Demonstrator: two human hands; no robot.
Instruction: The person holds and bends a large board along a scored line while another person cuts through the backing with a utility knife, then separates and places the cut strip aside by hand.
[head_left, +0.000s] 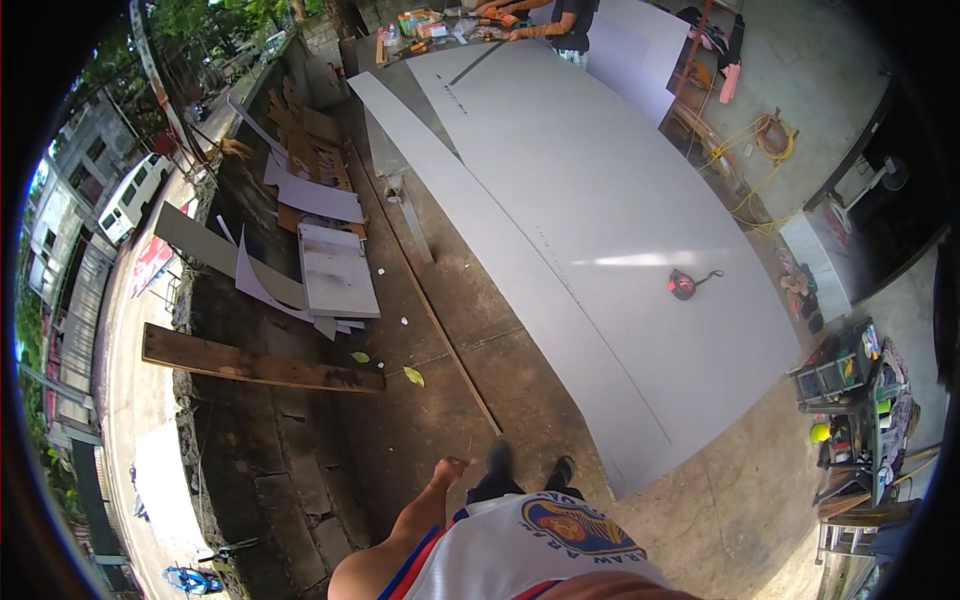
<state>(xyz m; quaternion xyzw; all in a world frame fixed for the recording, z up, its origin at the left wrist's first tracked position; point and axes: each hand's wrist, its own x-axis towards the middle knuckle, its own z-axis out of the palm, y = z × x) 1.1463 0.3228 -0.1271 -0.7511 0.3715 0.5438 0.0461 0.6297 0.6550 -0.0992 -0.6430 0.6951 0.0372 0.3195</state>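
Observation:
My left hand (452, 468) hangs low by my left side, its fingers curled in with nothing seen in them. My right hand is out of sight. Ahead and to the right lies a large white sheet (620, 210), with a long dark line running along its left part. A black and red tape measure (682, 286) rests on the sheet, a short dark strap trailing from it. Neither hand touches the sheet. My shoes (499, 458) stand on the concrete floor just left of the sheet's near end.
A long thin wooden strip (425, 300) lies on the floor ahead. Leftward are a brown plank (260, 365), leaning sheet offcuts (335, 270) and a low block wall. A co-worker (573, 28) stands at the far end by tools. A coiled yellow cord (775, 138) and a cluttered rack (850, 375) are rightward.

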